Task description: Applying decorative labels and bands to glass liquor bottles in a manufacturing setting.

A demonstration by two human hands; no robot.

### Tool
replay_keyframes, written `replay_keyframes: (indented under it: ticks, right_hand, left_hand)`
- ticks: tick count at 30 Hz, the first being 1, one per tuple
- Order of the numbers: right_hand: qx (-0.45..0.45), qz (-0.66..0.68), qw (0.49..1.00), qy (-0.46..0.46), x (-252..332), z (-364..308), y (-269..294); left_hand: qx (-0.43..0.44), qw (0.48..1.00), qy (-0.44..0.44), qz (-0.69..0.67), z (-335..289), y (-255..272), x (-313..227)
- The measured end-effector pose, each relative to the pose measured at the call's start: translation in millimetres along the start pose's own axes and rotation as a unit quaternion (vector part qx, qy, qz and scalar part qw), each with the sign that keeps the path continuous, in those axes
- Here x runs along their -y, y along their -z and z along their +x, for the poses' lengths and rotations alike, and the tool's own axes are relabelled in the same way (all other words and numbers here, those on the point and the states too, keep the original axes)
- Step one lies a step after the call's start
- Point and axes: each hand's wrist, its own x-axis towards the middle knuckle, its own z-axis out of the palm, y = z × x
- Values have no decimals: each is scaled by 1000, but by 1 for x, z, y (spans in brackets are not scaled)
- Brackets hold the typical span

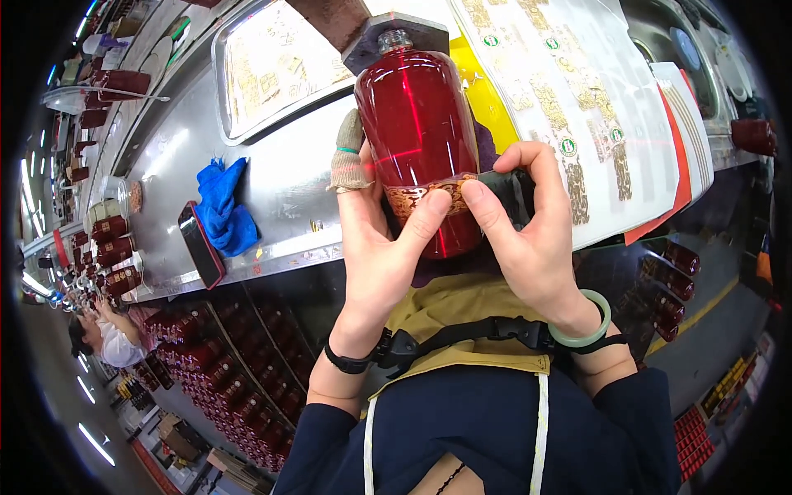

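A glossy dark-red glass bottle (417, 107) lies in front of me, its clear threaded neck against a grey metal block (363, 51). Around its lower part runs a gold-patterned decal band (421, 198). My left hand (371, 235) grips the bottle from the left, thumb on the decal; a knitted finger cover sits on one finger. My right hand (532, 235) closes on the bottle's right side, thumb tip at the decal's edge and index finger bent. Beside that finger is a dark piece (511, 194) I cannot make out. Red light lines cross the glass.
To the right, white sheets of gold decals (569, 107) lie near a yellow sheet (491, 91). A metal tray (272, 74) with decal pieces stands at left. A blue cloth (224, 206) and a phone (200, 246) lie nearer. Rows of red bottles (223, 371) stand below; another person (115, 338) sits far left.
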Motion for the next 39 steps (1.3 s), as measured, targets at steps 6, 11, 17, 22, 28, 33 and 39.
replay_keyframes:
  ticks: [6,11,17,22,28,33,39]
  right_hand:
    - [-9,24,999,-33,-11,-2,1]
    - [-24,34,998,-38,-16,5,10]
    - [0,88,996,2,3,10,18]
    - [13,-2,1000,10,0,20,15]
    - [4,-4,988,155,0,23,24]
    - [-27,-178,926,332,16,37,32]
    - [138,-258,828,477,24,15,33]
  left_hand:
    - [-2,1000,-3,-7,1,-5,0]
    - [3,1000,-18,23,2,-6,0]
    - [13,1000,-19,17,1,-5,3]
    - [12,965,-197,171,-9,5,10]
    - [-25,791,-324,518,-29,24,27]
    - [-77,825,-316,462,-32,27,37]
    - [-61,889,-264,369,-17,29,32]
